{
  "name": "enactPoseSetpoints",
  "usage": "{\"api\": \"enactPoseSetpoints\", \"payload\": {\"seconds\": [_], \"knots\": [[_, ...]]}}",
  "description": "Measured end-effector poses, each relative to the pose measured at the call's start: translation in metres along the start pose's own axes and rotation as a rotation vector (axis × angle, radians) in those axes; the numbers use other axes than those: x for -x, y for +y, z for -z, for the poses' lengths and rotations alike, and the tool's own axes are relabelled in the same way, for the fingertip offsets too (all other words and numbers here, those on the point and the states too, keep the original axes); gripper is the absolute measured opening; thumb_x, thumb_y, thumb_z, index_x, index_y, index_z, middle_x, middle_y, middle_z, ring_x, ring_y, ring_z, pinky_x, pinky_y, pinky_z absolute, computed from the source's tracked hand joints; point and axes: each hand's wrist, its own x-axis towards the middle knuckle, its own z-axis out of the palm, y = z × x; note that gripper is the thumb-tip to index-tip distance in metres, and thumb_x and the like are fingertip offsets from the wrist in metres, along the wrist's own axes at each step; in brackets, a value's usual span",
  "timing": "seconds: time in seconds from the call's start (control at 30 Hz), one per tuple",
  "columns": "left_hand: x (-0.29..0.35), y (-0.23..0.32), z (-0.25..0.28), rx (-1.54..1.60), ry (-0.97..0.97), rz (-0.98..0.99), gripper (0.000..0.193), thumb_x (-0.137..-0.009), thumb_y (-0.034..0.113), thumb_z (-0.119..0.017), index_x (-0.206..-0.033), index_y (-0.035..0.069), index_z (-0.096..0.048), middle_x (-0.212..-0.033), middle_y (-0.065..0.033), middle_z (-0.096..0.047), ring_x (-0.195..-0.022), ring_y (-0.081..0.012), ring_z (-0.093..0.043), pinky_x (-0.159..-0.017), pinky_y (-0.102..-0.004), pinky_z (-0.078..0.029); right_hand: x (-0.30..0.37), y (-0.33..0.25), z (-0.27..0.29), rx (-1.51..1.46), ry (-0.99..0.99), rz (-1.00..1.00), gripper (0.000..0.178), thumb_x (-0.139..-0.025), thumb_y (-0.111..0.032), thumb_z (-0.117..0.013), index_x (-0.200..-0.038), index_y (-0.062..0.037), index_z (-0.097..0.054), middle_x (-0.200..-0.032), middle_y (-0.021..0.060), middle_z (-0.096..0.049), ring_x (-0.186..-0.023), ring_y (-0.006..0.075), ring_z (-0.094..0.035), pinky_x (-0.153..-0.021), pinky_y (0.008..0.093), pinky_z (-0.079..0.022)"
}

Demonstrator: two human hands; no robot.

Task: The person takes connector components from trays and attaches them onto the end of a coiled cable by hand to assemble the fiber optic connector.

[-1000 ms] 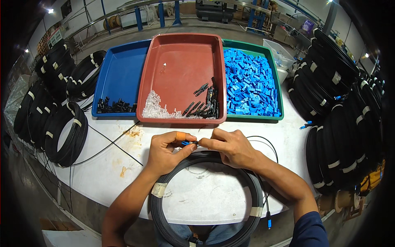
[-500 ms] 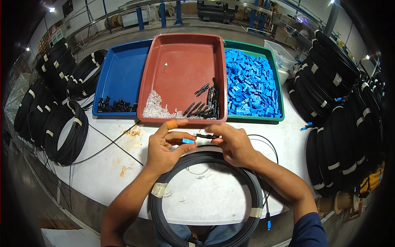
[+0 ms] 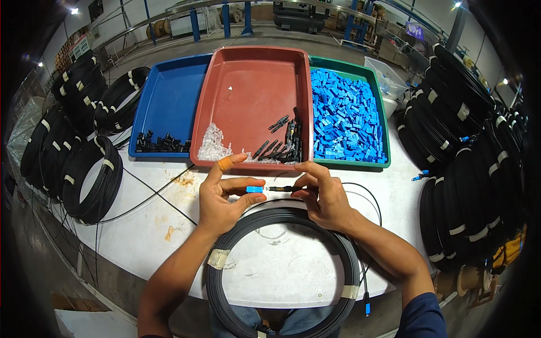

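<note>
My left hand point(image 3: 220, 197) pinches a small blue connector housing point(image 3: 255, 189) between thumb and fingers. An orange band wraps its raised index finger. Opposite it, my right hand point(image 3: 327, 197) grips a slim black fibre connector body point(image 3: 280, 188), its pale tip pointing at the housing. The two pieces are nearly in line, with a narrow gap between them. A thin black cable point(image 3: 372, 197) curves away behind my right hand. Below both hands lies a taped coil of black cable point(image 3: 214, 284), overhanging the table's front edge. A blue-ended connector point(image 3: 367, 309) hangs at its right.
Ahead stand a blue tray point(image 3: 174, 96) with small black parts, a red tray point(image 3: 256, 84) with clear pieces and black connector bodies, and a green tray point(image 3: 349, 164) heaped with blue housings. Cable coils are stacked left point(image 3: 93, 183) and right point(image 3: 465, 197) on the white table point(image 3: 282, 259).
My left hand has turned the blue housing level, toward the black connector's tip. My right hand has shifted slightly, its fingers moved back along the connector body, showing more of it.
</note>
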Motion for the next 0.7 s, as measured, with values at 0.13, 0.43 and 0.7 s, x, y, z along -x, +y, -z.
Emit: {"api": "enactPoseSetpoints", "payload": {"seconds": [0.13, 0.43, 0.7], "knots": [[0.0, -0.001, -0.001, -0.003, -0.006, -0.012, 0.087, -0.075, -0.001, -0.09, -0.147, 0.002, -0.041, -0.1, -0.0166, -0.078, -0.096, -0.0193, -0.075, -0.088, -0.0306, -0.059, -0.002, -0.001, 0.001, 0.029, -0.005, 0.039, 0.071, -0.081, 0.007, -0.076, -0.141, -0.0075, -0.04, -0.08, 0.0115, -0.072, -0.066, 0.03, -0.072, -0.055, 0.0387, -0.054], [-0.001, 0.003, -0.001, -0.256, -0.11, -0.08, 0.078, -0.073, 0.0, -0.091, -0.14, 0.0, -0.051, -0.098, -0.015, -0.079, -0.097, -0.0183, -0.076, -0.089, -0.0306, -0.058, -0.007, -0.007, 0.004, 0.108, 0.036, 0.199, 0.035, -0.084, -0.004, -0.077, -0.115, -0.0066, -0.061, -0.074, 0.0077, -0.07, -0.058, 0.0253, -0.066, -0.052, 0.0376, -0.049], [0.002, 0.024, -0.001, -0.38, -0.282, -0.259, 0.063, -0.074, 0.008, -0.092, -0.129, 0.002, -0.063, -0.1, -0.014, -0.08, -0.1, -0.019, -0.076, -0.093, -0.0286, -0.056, -0.009, -0.005, 0.003, 0.147, -0.019, 0.316, 0.02, -0.075, -0.003, -0.082, -0.089, -0.0042, -0.068, -0.082, 0.0056, -0.073, -0.06, 0.0218, -0.065, -0.054, 0.0337, -0.048]]}}
